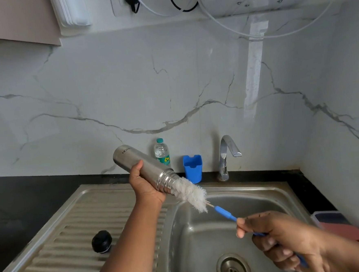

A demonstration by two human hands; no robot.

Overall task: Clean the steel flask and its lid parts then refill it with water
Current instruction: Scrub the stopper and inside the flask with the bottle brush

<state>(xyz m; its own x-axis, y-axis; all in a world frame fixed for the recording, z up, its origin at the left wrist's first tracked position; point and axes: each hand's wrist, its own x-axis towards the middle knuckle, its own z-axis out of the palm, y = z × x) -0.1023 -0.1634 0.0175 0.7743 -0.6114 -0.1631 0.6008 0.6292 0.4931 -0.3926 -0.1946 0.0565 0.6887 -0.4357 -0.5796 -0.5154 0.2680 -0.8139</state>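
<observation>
My left hand (145, 186) grips the steel flask (133, 162) around its middle, tilted with the threaded mouth pointing down and right over the sink basin (202, 236). A bottle brush (191, 191) with white bristles has its tip inside the flask's mouth. My right hand (274, 235) holds the brush by its blue handle. The black flask lid (102, 241) lies on the ribbed draining board (64, 233) to the left of my forearm.
A chrome tap (225, 156) stands behind the basin, with no water running. A blue plastic holder (192, 169) and a small clear water bottle (161, 152) stand against the marble wall. A container with a reddish cloth (337, 224) sits at the sink's right.
</observation>
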